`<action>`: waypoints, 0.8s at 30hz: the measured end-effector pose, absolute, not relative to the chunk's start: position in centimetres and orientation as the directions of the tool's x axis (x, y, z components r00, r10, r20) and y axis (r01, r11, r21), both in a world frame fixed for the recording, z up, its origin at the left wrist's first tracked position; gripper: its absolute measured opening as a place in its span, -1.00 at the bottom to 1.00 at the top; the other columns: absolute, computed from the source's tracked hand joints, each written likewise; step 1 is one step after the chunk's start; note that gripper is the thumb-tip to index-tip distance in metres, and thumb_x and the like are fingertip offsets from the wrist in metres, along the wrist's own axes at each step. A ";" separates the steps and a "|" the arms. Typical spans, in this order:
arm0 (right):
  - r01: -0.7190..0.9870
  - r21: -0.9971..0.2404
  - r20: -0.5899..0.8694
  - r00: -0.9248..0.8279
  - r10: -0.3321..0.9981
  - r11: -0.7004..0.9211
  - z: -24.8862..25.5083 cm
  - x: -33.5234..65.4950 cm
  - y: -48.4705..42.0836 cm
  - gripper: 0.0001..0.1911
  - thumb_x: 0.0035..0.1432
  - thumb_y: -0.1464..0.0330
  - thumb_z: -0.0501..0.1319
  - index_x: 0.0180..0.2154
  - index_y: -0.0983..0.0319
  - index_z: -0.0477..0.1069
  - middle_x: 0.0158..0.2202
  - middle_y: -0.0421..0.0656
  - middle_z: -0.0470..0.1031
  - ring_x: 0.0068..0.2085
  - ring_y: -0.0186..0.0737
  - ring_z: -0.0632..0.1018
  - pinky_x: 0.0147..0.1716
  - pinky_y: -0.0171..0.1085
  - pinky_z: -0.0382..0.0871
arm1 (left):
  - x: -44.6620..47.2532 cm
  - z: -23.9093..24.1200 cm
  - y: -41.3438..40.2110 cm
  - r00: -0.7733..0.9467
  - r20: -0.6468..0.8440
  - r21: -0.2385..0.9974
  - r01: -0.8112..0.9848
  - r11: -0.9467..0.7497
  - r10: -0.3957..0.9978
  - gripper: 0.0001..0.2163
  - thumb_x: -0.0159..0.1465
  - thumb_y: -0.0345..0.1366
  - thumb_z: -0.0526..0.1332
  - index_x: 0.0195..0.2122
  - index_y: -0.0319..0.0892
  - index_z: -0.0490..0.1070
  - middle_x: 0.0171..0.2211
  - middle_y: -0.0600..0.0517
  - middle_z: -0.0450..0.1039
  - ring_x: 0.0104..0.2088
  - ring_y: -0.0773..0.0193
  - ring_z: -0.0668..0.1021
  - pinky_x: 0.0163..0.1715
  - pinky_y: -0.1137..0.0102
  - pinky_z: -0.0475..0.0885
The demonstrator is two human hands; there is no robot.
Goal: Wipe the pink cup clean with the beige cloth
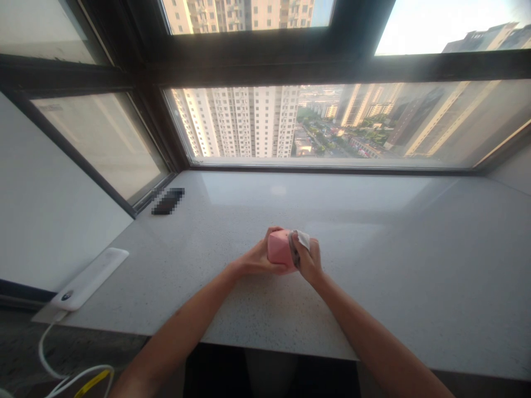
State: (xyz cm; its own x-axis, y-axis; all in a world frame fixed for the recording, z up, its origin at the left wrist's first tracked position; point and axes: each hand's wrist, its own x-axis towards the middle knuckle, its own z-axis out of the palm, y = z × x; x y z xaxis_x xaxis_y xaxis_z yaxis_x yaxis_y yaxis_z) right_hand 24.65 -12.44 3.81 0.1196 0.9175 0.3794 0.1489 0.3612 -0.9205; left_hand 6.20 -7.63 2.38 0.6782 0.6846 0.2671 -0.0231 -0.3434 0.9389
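Note:
A pink, box-like object (277,247) with rounded edges is held a little above or on the pale speckled counter (232,326); I cannot tell which. My left hand (259,258) wraps around its left side, thumb along the near edge and fingers over the far one. On the right, my right hand (312,265) is closed on a white and grey cloth or tissue (303,239), pressed against the object's right side. My fingers and the cloth hide that side.
A white, long, flat device (93,279) with a white cable (41,348) lies at the left edge. A dark, blurred-out object (168,202) sits in the back left corner. Dark window frames (332,172) bound the counter behind, and a white panel (50,204) stands at left.

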 end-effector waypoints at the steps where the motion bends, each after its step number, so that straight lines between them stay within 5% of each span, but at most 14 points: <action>1: 0.150 -0.920 0.381 0.119 0.917 0.363 3.8 24.7 -12.4 -0.31 0.38 -0.21 0.12 -0.56 0.16 0.17 -0.59 -0.29 0.12 -0.52 -0.37 0.16 -0.55 -0.31 0.05 | 6.2 2.3 -7.6 0.681 0.264 0.943 -0.034 -0.330 0.683 0.00 0.02 0.13 0.58 0.34 -0.14 0.12 0.13 -0.19 0.43 0.08 -0.05 0.57 0.08 0.14 0.54; 7: 0.181 -0.891 0.434 0.073 0.898 0.416 3.6 24.8 -12.6 -0.31 0.42 -0.19 0.10 -0.57 0.16 0.14 -0.60 -0.28 0.12 -0.53 -0.35 0.17 -0.53 -0.29 0.06 | 6.1 1.7 -7.4 0.672 0.195 0.974 -0.046 -0.223 0.714 -0.06 0.13 0.36 0.41 0.32 -0.24 0.31 0.13 -0.24 0.52 0.05 -0.12 0.60 0.05 0.08 0.57; 13: 0.217 -0.810 0.549 -0.050 0.835 0.545 4.7 24.4 -13.3 -0.29 0.44 -0.18 0.04 -0.61 0.13 0.12 -0.63 -0.27 0.12 -0.55 -0.32 0.16 -0.48 -0.24 0.16 | 5.9 1.7 -7.4 0.683 0.130 0.987 -0.159 -0.027 0.718 -0.20 0.25 0.39 0.26 0.17 -0.27 0.56 0.04 -0.22 0.66 0.02 -0.14 0.67 0.03 0.11 0.60; 24: 0.236 -0.827 0.531 0.028 0.847 0.510 4.0 23.5 -13.4 -0.29 0.47 -0.16 0.03 -0.62 0.12 0.11 -0.65 -0.26 0.14 -0.56 -0.32 0.17 -0.50 -0.25 0.13 | 6.0 1.6 -7.0 0.668 0.084 0.986 -0.161 0.033 0.740 -0.16 0.24 0.44 0.25 0.18 -0.27 0.55 0.06 -0.23 0.65 0.04 -0.14 0.67 0.10 0.06 0.57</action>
